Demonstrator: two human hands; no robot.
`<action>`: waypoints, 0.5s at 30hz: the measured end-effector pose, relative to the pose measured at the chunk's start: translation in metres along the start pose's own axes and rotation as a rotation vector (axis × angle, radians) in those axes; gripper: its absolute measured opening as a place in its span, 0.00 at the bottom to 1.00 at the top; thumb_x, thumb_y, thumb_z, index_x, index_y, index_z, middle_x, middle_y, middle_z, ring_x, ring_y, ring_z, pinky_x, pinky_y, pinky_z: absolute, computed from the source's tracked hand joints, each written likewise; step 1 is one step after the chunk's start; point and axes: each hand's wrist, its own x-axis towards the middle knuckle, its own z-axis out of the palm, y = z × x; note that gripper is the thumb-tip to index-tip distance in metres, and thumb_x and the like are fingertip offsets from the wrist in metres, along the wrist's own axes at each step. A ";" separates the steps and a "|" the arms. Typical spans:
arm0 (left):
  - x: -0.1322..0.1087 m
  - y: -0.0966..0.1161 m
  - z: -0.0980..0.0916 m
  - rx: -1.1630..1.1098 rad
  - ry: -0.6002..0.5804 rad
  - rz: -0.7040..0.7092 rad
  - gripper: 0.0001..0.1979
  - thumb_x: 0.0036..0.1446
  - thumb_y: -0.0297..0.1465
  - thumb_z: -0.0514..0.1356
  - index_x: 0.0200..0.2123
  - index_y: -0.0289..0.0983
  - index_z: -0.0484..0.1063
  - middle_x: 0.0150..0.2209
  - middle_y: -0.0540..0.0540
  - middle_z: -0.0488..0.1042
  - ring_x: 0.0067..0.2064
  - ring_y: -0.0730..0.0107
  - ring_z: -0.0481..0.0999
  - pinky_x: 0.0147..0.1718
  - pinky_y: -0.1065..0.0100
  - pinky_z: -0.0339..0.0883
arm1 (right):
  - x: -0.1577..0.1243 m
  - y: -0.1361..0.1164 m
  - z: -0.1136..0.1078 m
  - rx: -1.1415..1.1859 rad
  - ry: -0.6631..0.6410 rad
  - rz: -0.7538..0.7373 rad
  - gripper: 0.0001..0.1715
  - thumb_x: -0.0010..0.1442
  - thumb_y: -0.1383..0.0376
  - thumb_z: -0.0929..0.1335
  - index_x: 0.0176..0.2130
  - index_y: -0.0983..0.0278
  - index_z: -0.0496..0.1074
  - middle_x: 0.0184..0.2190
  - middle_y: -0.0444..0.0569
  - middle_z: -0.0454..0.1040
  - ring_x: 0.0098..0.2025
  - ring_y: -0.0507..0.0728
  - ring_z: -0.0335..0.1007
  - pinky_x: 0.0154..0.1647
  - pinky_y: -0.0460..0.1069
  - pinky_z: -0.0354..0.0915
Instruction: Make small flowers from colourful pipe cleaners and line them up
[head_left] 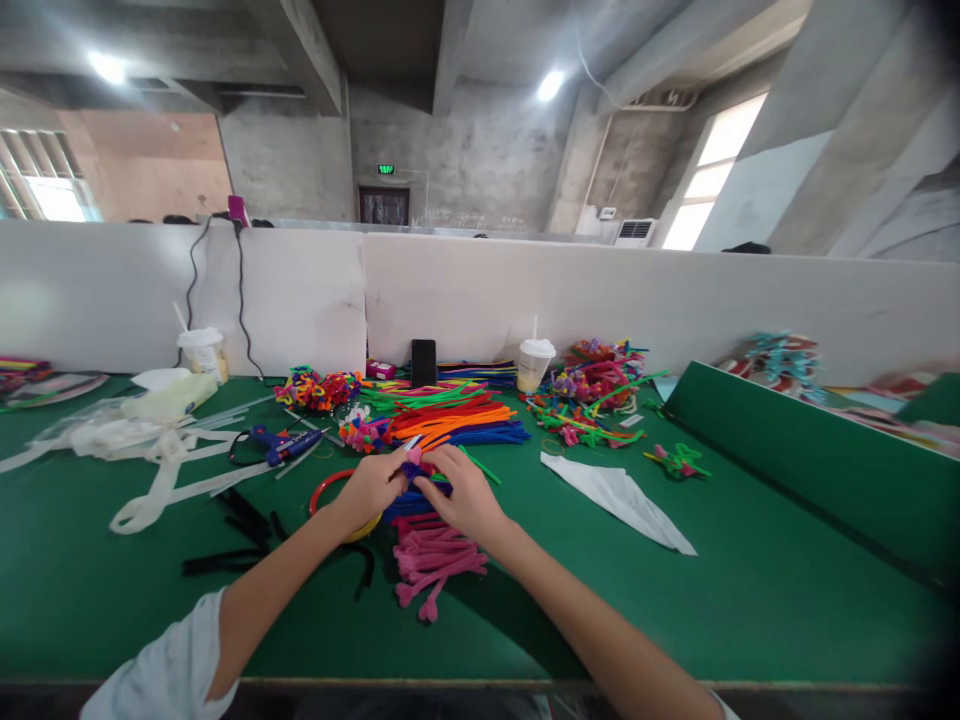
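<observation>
My left hand (373, 490) and my right hand (463, 497) meet over the middle of the green table (615, 620). Between their fingertips they pinch a small pink and purple pipe cleaner piece (415, 464), partly hidden by the fingers. Just below lie pink pipe cleaner stems (433, 555) with rounded, folded ends. Beyond the fingers are orange pipe cleaners (450, 425) and blue pipe cleaners (491, 433). A red ring (321, 492) shows partly beside my left wrist, and black pipe cleaners (240, 530) rest left of that forearm.
To the left lie a blue glue gun (279, 444) and white strips (161, 480). Twisted pipe cleaner clusters (592, 385), a lidded cup (535, 365) and a phone (424, 362) stand along the back. White paper (615, 500) and a green box (810, 460) are on the right.
</observation>
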 end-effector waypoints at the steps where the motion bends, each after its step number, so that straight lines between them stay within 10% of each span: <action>1: 0.000 0.000 0.000 0.005 0.001 -0.003 0.06 0.48 0.25 0.50 0.28 0.36 0.66 0.21 0.52 0.69 0.23 0.73 0.68 0.23 0.75 0.56 | -0.001 0.001 0.001 -0.051 -0.011 -0.022 0.12 0.55 0.64 0.64 0.42 0.62 0.68 0.37 0.53 0.70 0.41 0.58 0.64 0.41 0.53 0.62; 15: -0.001 0.000 0.003 0.026 0.035 -0.012 0.05 0.50 0.25 0.50 0.28 0.36 0.65 0.21 0.52 0.67 0.23 0.74 0.66 0.23 0.75 0.54 | -0.002 0.001 0.003 -0.069 -0.014 0.000 0.15 0.57 0.64 0.62 0.45 0.63 0.66 0.38 0.54 0.70 0.41 0.59 0.65 0.41 0.54 0.63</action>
